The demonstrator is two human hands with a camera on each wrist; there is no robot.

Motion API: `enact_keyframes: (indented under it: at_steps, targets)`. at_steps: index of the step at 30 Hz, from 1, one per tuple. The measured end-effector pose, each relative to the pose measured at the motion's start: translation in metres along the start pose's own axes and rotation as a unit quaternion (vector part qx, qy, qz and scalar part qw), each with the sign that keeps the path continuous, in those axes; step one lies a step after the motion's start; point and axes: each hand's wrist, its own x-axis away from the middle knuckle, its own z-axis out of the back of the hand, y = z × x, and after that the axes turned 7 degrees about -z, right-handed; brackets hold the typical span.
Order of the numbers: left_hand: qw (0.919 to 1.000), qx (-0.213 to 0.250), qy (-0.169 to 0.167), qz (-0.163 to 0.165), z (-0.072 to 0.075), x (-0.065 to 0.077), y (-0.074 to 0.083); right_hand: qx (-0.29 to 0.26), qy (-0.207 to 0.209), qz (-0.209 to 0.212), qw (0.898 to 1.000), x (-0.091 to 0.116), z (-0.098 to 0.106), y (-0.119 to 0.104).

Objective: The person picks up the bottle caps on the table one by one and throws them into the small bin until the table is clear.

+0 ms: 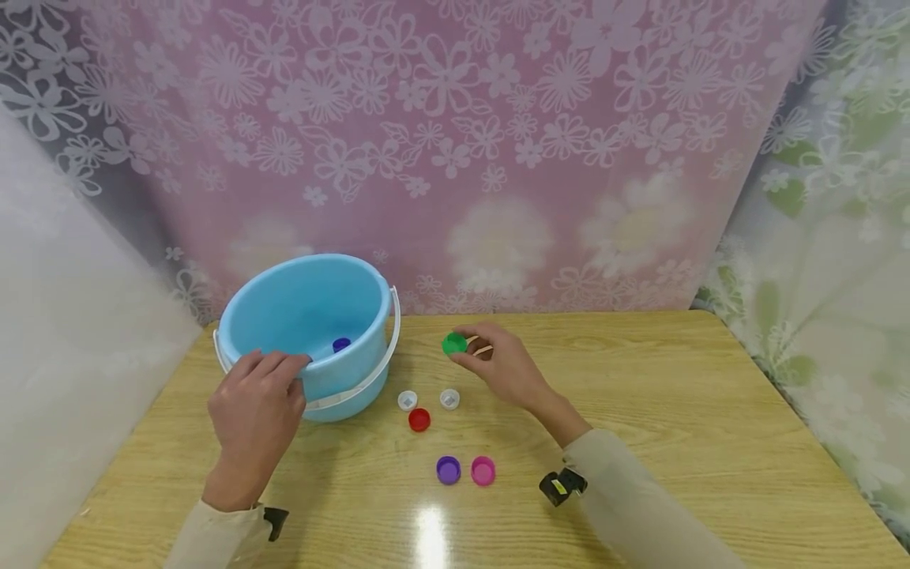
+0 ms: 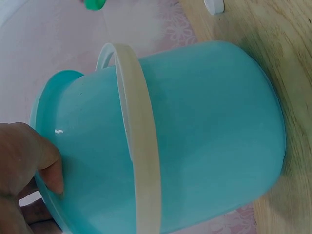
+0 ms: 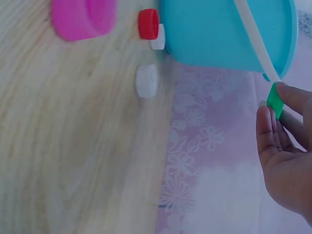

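A light blue bucket (image 1: 348, 387) with a white handle (image 2: 146, 185) stands at the left of the table. My left hand (image 1: 257, 419) grips its near rim, the thumb outside the wall in the left wrist view. Inside the bucket lies a dark purple bottle cap (image 1: 342, 344). To the right of the bucket, my right hand (image 1: 508, 365) pinches a green bottle cap (image 1: 453, 343) between thumb and fingers, raised above the table. On the table below sit two white caps (image 1: 449, 399), a red cap (image 1: 419, 420), a purple cap (image 1: 449, 470) and a pink cap (image 1: 483, 471).
The wooden table (image 1: 640, 411) reaches back to a pink flowered curtain (image 1: 498, 158). Pale cloth hangs at both sides. The bucket's handle hangs down along its near side. The loose caps lie between the two arms.
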Motion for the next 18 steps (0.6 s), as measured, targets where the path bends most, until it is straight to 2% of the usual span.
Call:
enact_keyframes:
  at_steps: [8,18]
  targets:
    - [1.0000,0.002,-0.005,0.000,0.001,0.000,0.000,-0.005,0.018,0.008,1.000,-0.011,0.003,-0.023]
    - [1.0000,0.001,0.000,0.001,0.000,-0.001,0.000,-0.035,0.027,0.077,0.996,-0.028,-0.003,-0.060]
